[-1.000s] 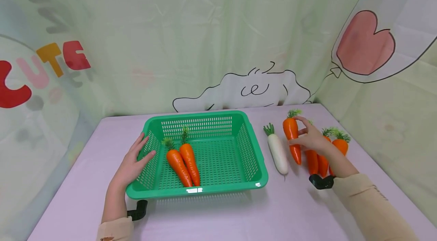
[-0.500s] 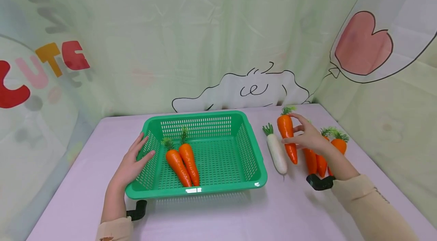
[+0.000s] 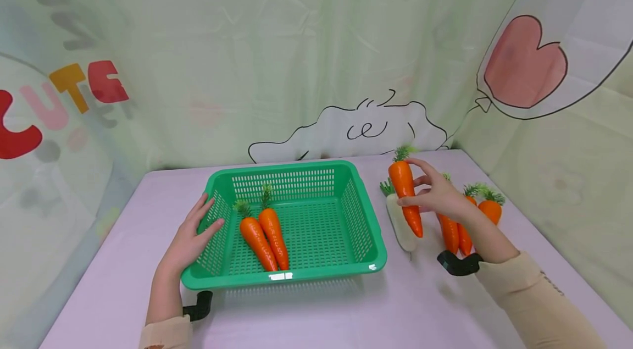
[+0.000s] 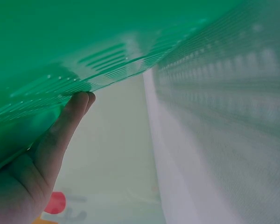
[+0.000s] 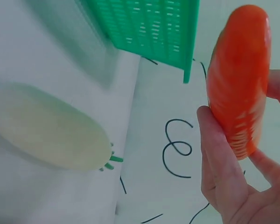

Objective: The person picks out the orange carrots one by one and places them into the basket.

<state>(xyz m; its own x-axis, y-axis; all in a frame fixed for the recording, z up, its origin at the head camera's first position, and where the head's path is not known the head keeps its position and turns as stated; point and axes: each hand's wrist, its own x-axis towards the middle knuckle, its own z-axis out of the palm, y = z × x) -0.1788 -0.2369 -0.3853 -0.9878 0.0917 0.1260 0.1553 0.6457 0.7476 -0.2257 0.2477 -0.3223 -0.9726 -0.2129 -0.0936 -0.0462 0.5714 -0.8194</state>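
Note:
My right hand (image 3: pixel 440 195) pinches an orange carrot (image 3: pixel 404 181) with a green top, raised over the white radish (image 3: pixel 401 225). In the right wrist view the carrot (image 5: pixel 240 79) stands between thumb and fingers, apart from the radish (image 5: pixel 51 128). My left hand (image 3: pixel 189 236) rests on the left rim of the green basket (image 3: pixel 284 278), thumb and fingers spread; in the left wrist view the hand (image 4: pixel 46 158) touches the basket wall (image 4: pixel 102 60). Two carrots (image 3: pixel 258 243) (image 3: pixel 274 234) lie side by side in the basket's left half.
Several more carrots (image 3: pixel 489 210) lie at the right of the table (image 3: pixel 316 319), partly hidden by my right hand and forearm. A patterned curtain (image 3: pixel 207 63) stands behind the table and along its sides.
My right hand has carried the carrot left, from beside the radish to over it, and slightly up. My left hand and the basket have stayed in place.

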